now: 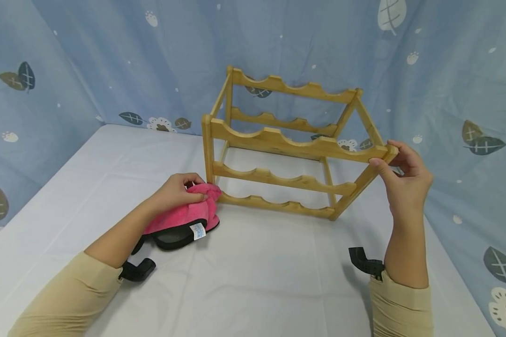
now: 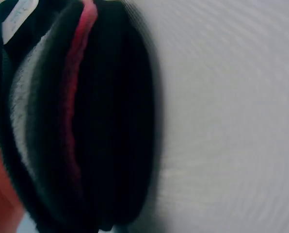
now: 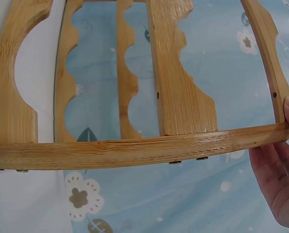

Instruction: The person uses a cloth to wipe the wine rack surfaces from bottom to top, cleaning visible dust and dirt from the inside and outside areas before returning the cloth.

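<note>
"Two hands are at work, then. What has the left one got?"

"The left hand (image 1: 178, 191) pinches the upper part of a pink cloth item (image 1: 185, 214) between thumb and fingers, so that grip is closed on it. The item has black edging, and a white label (image 1: 198, 230) hangs at its lower side."

"Where is it exactly?"

"Over the white-covered bench (image 1: 257, 276), right by the front left foot of a wooden rack (image 1: 282, 142). I can't tell whether it touches the wood. Seen from the left wrist, it fills the left half as dark folds with a thin pink strip, rather blurred."

"And the right hand?"

"The right hand (image 1: 408, 180) grips the rack at its upper front right corner, thumb on the near side and fingers behind. The right wrist view shows the same hold at its right edge."

"What is the rack like?"

"It stands on the bench, with scalloped rails joined by corner posts. Behind it hangs a blue curtain (image 1: 152, 61) printed with leaves and paw marks."

"Sleeves?"

"Tan sleeves (image 1: 67, 295) on both arms."
</note>
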### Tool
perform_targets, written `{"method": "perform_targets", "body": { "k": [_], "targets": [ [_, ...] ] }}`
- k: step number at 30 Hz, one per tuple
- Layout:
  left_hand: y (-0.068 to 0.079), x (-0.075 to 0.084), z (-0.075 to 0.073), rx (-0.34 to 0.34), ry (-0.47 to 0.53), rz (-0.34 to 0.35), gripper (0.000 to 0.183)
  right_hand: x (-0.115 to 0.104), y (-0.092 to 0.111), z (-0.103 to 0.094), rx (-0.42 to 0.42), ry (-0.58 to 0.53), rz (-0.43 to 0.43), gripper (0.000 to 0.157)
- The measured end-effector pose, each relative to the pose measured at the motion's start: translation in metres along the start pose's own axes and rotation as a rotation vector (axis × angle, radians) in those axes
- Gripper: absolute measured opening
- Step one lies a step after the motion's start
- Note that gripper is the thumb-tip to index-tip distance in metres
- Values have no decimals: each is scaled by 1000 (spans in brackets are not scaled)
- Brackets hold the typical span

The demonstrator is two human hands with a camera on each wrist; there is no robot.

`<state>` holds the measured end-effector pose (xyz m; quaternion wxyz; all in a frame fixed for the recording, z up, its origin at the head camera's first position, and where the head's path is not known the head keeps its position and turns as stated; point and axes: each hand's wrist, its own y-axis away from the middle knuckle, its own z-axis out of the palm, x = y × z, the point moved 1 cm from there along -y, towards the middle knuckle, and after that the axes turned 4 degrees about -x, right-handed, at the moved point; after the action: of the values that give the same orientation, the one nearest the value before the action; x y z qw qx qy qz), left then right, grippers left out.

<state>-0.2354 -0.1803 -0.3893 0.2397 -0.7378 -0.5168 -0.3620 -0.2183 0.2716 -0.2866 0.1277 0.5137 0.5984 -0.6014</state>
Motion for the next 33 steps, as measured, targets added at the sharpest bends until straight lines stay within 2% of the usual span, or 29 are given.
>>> {"method": "perform_targets", "body": {
  "k": [3, 7, 12, 17, 24, 29, 33],
  "targets": [
    [-4, -8, 4, -57, -43, -40, 26, 0, -1, -1, 3, 0, -1, 40],
    [-8, -13, 9, -86, -95, -78, 29, 0, -1, -1, 9, 3, -8, 40],
    [-5, -13, 12, -66, -98, -71, 29, 1, 0, -1, 2, 5, -18, 40],
    [2, -6, 12, -22, -83, -17, 23, 1, 1, 1, -9, 2, -15, 41],
    [18, 20, 20, 38, -48, 67, 21, 3, -1, -1, -44, -15, -57, 46],
    [18, 47, 28, 93, -22, 177, 22, 8, -3, -5, -68, -27, -93, 51],
    [14, 71, 34, 107, 31, 244, 23, 12, -4, -7, -94, -43, -111, 53]
  ]
}}
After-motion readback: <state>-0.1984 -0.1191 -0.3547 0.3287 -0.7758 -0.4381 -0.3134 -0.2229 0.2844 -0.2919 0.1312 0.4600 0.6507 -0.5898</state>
